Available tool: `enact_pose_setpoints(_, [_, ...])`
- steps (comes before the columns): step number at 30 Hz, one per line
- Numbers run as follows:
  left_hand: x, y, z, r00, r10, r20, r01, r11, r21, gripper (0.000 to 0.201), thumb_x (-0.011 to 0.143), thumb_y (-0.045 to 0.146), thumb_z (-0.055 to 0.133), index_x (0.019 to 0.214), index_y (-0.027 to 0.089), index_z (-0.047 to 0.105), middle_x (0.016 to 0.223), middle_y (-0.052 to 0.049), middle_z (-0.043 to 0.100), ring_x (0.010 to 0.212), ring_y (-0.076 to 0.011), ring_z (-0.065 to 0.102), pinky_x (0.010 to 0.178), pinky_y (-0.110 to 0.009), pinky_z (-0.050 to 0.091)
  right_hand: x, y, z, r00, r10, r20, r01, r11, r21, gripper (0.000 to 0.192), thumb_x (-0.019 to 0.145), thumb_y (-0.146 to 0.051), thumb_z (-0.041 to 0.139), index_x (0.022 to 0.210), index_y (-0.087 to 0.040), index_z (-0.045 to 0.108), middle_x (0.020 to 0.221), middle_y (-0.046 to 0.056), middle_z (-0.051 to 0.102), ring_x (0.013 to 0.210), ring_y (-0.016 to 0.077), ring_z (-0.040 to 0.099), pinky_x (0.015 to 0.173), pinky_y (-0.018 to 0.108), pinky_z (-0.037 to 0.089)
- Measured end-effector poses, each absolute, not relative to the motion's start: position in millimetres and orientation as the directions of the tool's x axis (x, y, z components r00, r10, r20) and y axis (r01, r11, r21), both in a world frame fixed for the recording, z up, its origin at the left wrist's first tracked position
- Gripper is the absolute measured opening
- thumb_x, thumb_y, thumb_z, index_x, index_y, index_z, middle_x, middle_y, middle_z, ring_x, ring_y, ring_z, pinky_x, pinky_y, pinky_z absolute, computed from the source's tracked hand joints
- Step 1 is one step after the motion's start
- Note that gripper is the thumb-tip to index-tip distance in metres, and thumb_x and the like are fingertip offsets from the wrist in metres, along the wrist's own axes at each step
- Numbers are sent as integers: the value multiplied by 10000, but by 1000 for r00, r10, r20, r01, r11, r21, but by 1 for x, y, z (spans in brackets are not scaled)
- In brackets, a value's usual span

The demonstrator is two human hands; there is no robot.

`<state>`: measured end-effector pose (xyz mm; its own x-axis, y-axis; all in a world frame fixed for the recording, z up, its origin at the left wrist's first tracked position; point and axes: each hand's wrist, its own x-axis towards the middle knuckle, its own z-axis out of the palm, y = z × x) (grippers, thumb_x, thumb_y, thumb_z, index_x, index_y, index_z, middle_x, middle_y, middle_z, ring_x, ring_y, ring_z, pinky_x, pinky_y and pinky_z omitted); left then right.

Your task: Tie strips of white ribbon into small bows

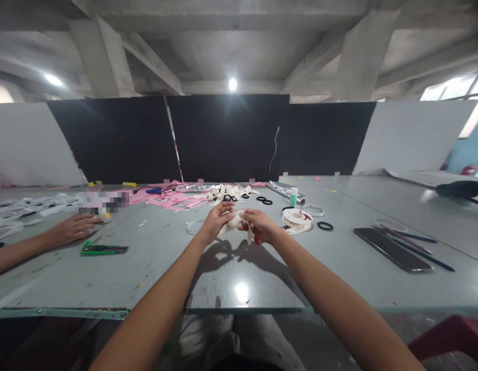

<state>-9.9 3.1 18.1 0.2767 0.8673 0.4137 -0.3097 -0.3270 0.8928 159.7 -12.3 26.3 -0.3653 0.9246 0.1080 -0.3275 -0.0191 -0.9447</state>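
1. clamped between the fingertips of my left hand and right hand, a crumpled cream fabric strip sits just above the smooth grey tabletop, one tail hanging down.
2. on my feed, a flat, dark, rectangular slab lies to the right; a green-and-black box cutter lies left, near another person's hand.
3. beyond my right hand i see a round white spool of printed cream ribbon, a black ring near it.
4. farther off, cream fabric loops are heaped by pink strips.
5. behind stand matte black panels.
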Motion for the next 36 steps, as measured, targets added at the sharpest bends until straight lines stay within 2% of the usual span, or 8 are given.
enact_pose_setpoints(5, [-7, 2, 18, 329, 889, 319, -282, -230, 931, 416, 671, 285, 755, 1060, 181, 651, 956, -53, 641, 783, -141, 597, 715, -242, 438, 163, -13, 34, -269, 947, 178, -354, 75, -932, 260, 684, -360, 758, 771, -156, 623, 637, -3, 598, 514, 76, 533, 490, 190, 485])
enact_pose_setpoints(9, [-4, -2, 21, 393, 879, 269, -186, -211, 960, 266, 704, 371, 728, 787, 121, 694, 730, -41, 660, 637, -124, 557, 664, -245, 398, 161, -14, 33, -269, 948, 170, -371, 60, -926, 280, 656, -362, 774, 773, -164, 613, 613, -16, 563, 514, 71, 508, 462, 173, 461])
enact_pose_setpoints(12, [-3, -1, 20, 377, 888, 262, -165, -214, 963, 283, 688, 377, 742, 653, 116, 636, 626, -17, 615, 562, -96, 499, 600, -228, 359, 160, -13, 32, -208, 963, 173, -385, 82, -919, 281, 653, -363, 773, 773, -180, 597, 633, -19, 551, 537, 72, 500, 432, 154, 441])
enact_pose_setpoints(18, [-1, 5, 16, 284, 934, 216, -500, -48, 865, 264, 731, 369, 710, 807, 152, 582, 700, 2, 604, 587, -94, 529, 596, -223, 402, 158, -20, 35, -246, 934, 258, -448, 126, -885, 304, 755, -464, 668, 839, -208, 527, 709, -19, 572, 500, 66, 465, 334, 136, 341])
enact_pose_setpoints(26, [0, -4, 27, 261, 956, 131, -749, 114, 653, 193, 880, 231, 509, 719, 134, 556, 651, -20, 576, 673, -132, 603, 768, -293, 497, 146, -23, 31, -294, 910, 291, -489, 118, -864, 317, 772, -438, 662, 835, -225, 434, 687, -83, 545, 363, 11, 306, 305, 129, 260])
enact_pose_setpoints(28, [0, -6, 29, 290, 950, 116, -752, 151, 641, 223, 889, 231, 499, 685, 143, 527, 602, -5, 531, 631, -125, 587, 752, -287, 504, 146, -21, 29, -280, 909, 309, -522, 126, -844, 319, 756, -410, 688, 850, -223, 446, 668, -81, 552, 376, 15, 338, 333, 135, 309])
enact_pose_setpoints(32, [-2, -4, 27, 331, 931, 151, -759, 168, 629, 249, 889, 239, 499, 655, 156, 481, 570, 19, 465, 546, -98, 521, 687, -263, 502, 149, -17, 30, -235, 922, 307, -545, 136, -827, 379, 673, -286, 776, 939, -209, 517, 729, -32, 635, 537, 65, 561, 529, 195, 502])
enact_pose_setpoints(36, [-4, 2, 22, 336, 921, 198, -776, 151, 612, 245, 889, 226, 483, 654, 155, 482, 576, 21, 455, 538, -90, 497, 680, -259, 497, 152, -15, 32, -243, 926, 288, -545, 115, -831, 447, 644, -203, 794, 1037, -191, 582, 907, 35, 688, 670, 93, 634, 634, 212, 527])
